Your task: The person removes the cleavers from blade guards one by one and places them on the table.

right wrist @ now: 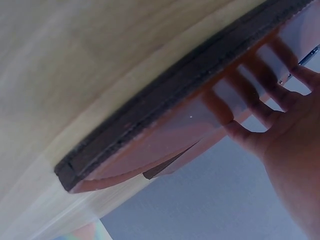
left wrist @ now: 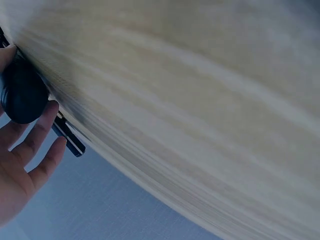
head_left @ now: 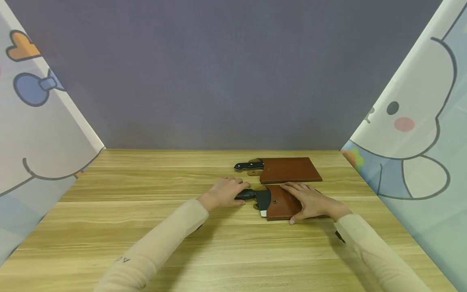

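A cleaver with a black handle [head_left: 245,194] lies on the table, most of its blade inside a brown leather sheath [head_left: 279,207]. Part of the dark blade [head_left: 263,199] shows at the sheath's mouth. My left hand [head_left: 227,191] grips the handle; the left wrist view shows the handle's rounded end [left wrist: 25,95] between thumb and fingers. On the right, my right hand [head_left: 313,202] rests on the sheath with its fingers spread, thumb by the near edge. In the right wrist view, fairly straight fingers touch the glossy sheath face [right wrist: 165,135].
Just behind lies a second brown sheath [head_left: 290,169] with a black riveted knife handle [head_left: 249,166] sticking out to the left. The wooden table [head_left: 127,178] meets a grey panel [head_left: 219,81] at the back. Printed cartoon panels [head_left: 412,162] stand on both sides.
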`<state>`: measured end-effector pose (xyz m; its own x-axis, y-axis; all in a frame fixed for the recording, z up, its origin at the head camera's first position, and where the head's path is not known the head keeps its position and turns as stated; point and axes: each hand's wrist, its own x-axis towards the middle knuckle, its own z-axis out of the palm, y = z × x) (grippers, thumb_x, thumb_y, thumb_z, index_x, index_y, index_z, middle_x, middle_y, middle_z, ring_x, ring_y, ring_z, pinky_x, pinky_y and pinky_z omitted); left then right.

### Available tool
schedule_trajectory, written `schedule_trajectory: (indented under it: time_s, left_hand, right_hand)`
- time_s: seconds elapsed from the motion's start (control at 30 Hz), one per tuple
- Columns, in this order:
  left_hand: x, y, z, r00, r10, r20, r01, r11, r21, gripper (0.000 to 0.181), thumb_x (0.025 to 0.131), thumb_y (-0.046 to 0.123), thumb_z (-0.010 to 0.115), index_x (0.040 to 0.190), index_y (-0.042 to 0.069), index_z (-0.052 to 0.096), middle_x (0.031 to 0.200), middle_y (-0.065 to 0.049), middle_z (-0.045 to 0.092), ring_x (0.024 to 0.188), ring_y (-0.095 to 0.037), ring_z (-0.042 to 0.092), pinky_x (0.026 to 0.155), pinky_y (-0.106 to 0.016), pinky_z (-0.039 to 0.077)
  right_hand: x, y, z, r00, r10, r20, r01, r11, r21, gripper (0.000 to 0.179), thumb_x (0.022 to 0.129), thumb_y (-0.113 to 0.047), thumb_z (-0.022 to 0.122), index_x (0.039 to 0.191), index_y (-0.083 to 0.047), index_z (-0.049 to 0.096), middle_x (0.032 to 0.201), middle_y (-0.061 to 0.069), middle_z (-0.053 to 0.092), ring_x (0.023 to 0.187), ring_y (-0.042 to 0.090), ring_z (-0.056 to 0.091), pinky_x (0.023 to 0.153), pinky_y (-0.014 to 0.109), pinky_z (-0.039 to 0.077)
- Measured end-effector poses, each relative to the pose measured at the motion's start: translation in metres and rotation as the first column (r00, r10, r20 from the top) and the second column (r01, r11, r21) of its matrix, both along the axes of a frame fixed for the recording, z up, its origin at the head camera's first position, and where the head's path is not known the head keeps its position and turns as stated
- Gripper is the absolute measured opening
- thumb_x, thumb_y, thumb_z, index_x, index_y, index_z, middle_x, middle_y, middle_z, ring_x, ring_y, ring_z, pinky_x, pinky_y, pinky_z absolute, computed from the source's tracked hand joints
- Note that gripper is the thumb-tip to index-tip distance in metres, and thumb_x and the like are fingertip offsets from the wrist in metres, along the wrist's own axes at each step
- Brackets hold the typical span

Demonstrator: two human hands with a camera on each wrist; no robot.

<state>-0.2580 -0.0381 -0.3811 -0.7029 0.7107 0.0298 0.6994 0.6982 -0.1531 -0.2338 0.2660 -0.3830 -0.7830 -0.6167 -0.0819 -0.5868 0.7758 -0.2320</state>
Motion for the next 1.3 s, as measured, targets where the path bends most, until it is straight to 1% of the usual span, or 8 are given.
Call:
schedule_trajectory:
  time_s: [0.23, 0.43, 0.7, 0.87, 1.0, 1.1, 1.3]
  left_hand:
    - [-0.0017, 0.0009, -0.0011, 0.999, -0.031, 0.031, 0.031, 0.999, 0.024, 0.053, 0.084, 0.049, 0.059, 0.129, 0.023, 0.048, 0.115, 0.0, 0.06, 0.095, -0.013, 0.06, 0.082, -0.035, 0.051]
    - [-0.0025, 0.0031, -0.0013, 0.998, -0.05, 0.04, 0.049, 0.999, 0.024, 0.051, 0.084, 0.046, 0.06, 0.128, 0.022, 0.048, 0.115, 0.001, 0.06, 0.096, -0.013, 0.06, 0.082, -0.035, 0.051]
    - [-0.0025, 0.0062, -0.0007, 0.997, -0.038, 0.065, 0.037, 0.999, 0.015, 0.05, 0.085, 0.044, 0.06, 0.128, 0.022, 0.049, 0.12, 0.002, 0.059, 0.102, -0.014, 0.06, 0.088, -0.038, 0.049]
    - [-0.0022, 0.0066, 0.0013, 0.996, -0.03, 0.079, 0.029, 0.999, 0.025, 0.05, 0.084, 0.043, 0.061, 0.128, 0.021, 0.049, 0.123, 0.001, 0.058, 0.106, -0.015, 0.059, 0.09, -0.04, 0.048]
    - [-0.0014, 0.0066, 0.0029, 0.995, -0.026, 0.092, 0.023, 0.999, 0.034, 0.049, 0.084, 0.041, 0.063, 0.127, 0.021, 0.05, 0.121, 0.001, 0.059, 0.105, -0.015, 0.059, 0.089, -0.041, 0.048]
    - [-0.0015, 0.0068, 0.0036, 0.994, -0.023, 0.104, 0.02, 0.999, 0.035, 0.048, 0.084, 0.04, 0.063, 0.126, 0.021, 0.051, 0.119, 0.001, 0.059, 0.103, -0.015, 0.059, 0.088, -0.042, 0.048]
    - [-0.001, 0.0065, 0.0052, 0.994, -0.024, 0.107, 0.02, 0.999, 0.038, 0.05, 0.083, 0.038, 0.064, 0.128, 0.021, 0.049, 0.119, 0.0, 0.06, 0.103, -0.015, 0.059, 0.089, -0.043, 0.048]
  right_hand:
    - [0.0003, 0.0006, 0.0007, 1.0, -0.004, 0.009, 0.004, 1.0, 0.005, 0.11, 0.062, -0.065, 0.069, 0.144, -0.009, 0.023, 0.147, 0.022, 0.025, 0.131, 0.046, 0.025, 0.097, 0.069, 0.021]
    - [-0.0001, 0.0018, 0.0018, 1.0, 0.001, -0.016, 0.0, 1.0, 0.015, 0.109, 0.061, -0.066, 0.07, 0.143, -0.009, 0.027, 0.144, 0.021, 0.03, 0.13, 0.046, 0.028, 0.098, 0.067, 0.023]
    - [-0.0007, 0.0019, 0.0031, 0.999, 0.009, -0.052, -0.009, 1.0, 0.006, 0.107, 0.061, -0.066, 0.07, 0.142, -0.009, 0.031, 0.142, 0.02, 0.035, 0.128, 0.046, 0.032, 0.098, 0.066, 0.026]
    - [-0.0004, 0.0014, 0.0037, 0.998, 0.005, -0.07, -0.005, 1.0, 0.007, 0.107, 0.06, -0.067, 0.07, 0.142, -0.01, 0.032, 0.141, 0.019, 0.036, 0.127, 0.045, 0.033, 0.096, 0.066, 0.029]
    - [0.0003, 0.0005, 0.0049, 0.997, 0.0, -0.078, 0.001, 1.0, 0.012, 0.107, 0.059, -0.068, 0.07, 0.142, -0.01, 0.032, 0.141, 0.02, 0.037, 0.127, 0.045, 0.033, 0.095, 0.065, 0.031]
    - [0.0007, 0.0, 0.0054, 0.997, -0.003, -0.083, 0.004, 1.0, 0.008, 0.107, 0.059, -0.067, 0.07, 0.142, -0.01, 0.033, 0.141, 0.02, 0.037, 0.127, 0.044, 0.033, 0.096, 0.065, 0.03]
    - [0.0011, -0.0011, 0.0059, 0.992, 0.002, -0.129, -0.001, 1.0, 0.006, 0.107, 0.058, -0.066, 0.072, 0.141, -0.009, 0.034, 0.139, 0.02, 0.038, 0.126, 0.044, 0.034, 0.096, 0.065, 0.03]
